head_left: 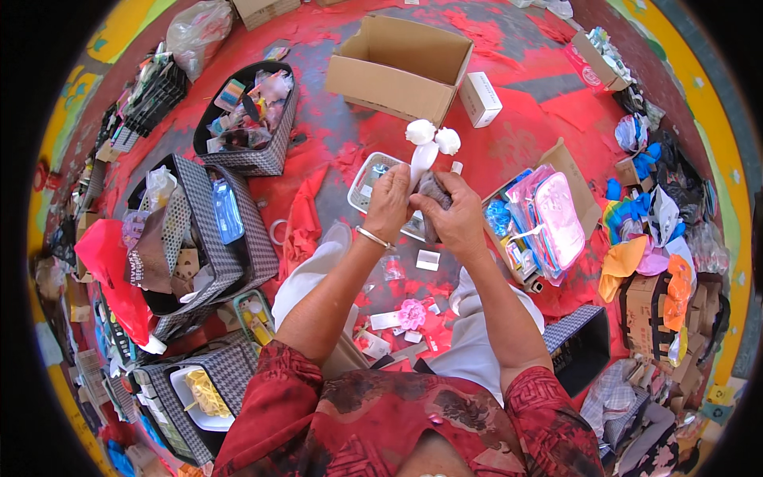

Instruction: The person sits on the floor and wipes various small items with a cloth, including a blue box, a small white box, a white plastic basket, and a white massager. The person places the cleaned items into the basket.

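Observation:
Both my hands are together in front of me, above a white plastic tray (359, 180). My left hand (388, 205), with a bangle at its wrist, closes around a white plastic piece (424, 156) that stands up from my fingers. Two white rose-shaped knobs (420, 132) top this piece; its exact kind I cannot make out. In my right hand (459, 215) is a crumpled grey-brown cloth (433, 192), pinched under the thumb and pressed close to the white piece. The lower end of the white piece is hidden by my fingers.
Ahead stands an open cardboard box (389, 83) beside a small white box (480, 100). Checked storage bins (258, 160) full of odds and ends line my left. At right, a carton (584, 191) holds plastic pouches. A pink flower (411, 314) lies between my legs.

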Action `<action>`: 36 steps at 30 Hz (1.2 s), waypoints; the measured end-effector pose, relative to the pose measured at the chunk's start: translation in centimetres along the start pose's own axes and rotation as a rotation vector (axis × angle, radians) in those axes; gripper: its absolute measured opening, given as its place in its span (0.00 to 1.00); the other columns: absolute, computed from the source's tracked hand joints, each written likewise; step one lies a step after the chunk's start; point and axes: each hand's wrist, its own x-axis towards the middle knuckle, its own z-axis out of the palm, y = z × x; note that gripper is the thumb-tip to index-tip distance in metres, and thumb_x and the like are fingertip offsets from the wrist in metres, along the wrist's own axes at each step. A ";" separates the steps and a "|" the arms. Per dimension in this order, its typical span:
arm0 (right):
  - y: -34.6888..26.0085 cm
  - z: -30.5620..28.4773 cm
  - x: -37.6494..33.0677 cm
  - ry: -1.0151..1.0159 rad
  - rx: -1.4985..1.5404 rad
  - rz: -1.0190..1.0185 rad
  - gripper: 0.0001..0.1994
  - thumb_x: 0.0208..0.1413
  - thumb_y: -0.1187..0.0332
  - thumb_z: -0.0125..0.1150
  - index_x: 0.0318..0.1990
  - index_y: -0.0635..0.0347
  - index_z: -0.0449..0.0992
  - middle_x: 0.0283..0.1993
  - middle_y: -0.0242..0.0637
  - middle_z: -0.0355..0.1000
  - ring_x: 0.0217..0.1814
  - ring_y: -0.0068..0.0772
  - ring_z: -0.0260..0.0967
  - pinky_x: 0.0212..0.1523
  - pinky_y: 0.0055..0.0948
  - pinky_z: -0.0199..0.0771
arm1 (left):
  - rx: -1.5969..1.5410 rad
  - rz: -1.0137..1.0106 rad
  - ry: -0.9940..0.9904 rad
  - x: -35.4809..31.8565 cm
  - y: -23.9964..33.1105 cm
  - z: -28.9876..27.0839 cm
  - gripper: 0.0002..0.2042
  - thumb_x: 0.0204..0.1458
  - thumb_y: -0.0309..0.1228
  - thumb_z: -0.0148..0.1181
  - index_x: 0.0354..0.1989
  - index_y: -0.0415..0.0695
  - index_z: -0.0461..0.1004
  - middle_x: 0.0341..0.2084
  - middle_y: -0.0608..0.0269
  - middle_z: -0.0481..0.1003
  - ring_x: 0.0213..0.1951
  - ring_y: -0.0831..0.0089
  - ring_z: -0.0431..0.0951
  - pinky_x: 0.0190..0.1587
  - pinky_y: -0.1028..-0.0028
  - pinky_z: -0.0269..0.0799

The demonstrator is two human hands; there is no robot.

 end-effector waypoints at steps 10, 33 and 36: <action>1.8 -5.9 2.3 0.307 0.748 0.598 0.17 0.56 0.56 0.49 0.36 0.62 0.73 0.25 0.32 0.69 0.17 0.16 0.56 0.18 0.17 0.57 | -0.337 -0.305 -0.235 -0.2 0.5 -0.9 0.18 0.56 0.47 0.45 0.25 0.44 0.65 0.10 0.70 0.62 0.10 0.86 0.57 0.10 0.85 0.44; -1.3 -5.8 -0.1 -0.037 -0.565 -0.271 0.14 0.40 0.69 0.62 0.40 0.49 0.75 0.47 0.37 0.63 0.32 0.34 0.71 0.30 0.30 0.70 | 0.018 -0.178 -0.117 0.5 -0.1 -0.2 0.18 0.55 0.47 0.47 0.23 0.44 0.66 0.11 0.71 0.63 0.12 0.86 0.59 0.12 0.85 0.51; -0.5 -6.7 0.6 0.187 -0.387 -0.160 0.13 0.41 0.70 0.62 0.39 0.51 0.75 0.43 0.38 0.66 0.33 0.32 0.70 0.34 0.25 0.69 | -0.203 -0.291 -0.265 0.5 0.1 -0.5 0.20 0.56 0.49 0.43 0.24 0.44 0.66 0.11 0.70 0.63 0.11 0.84 0.59 0.11 0.85 0.50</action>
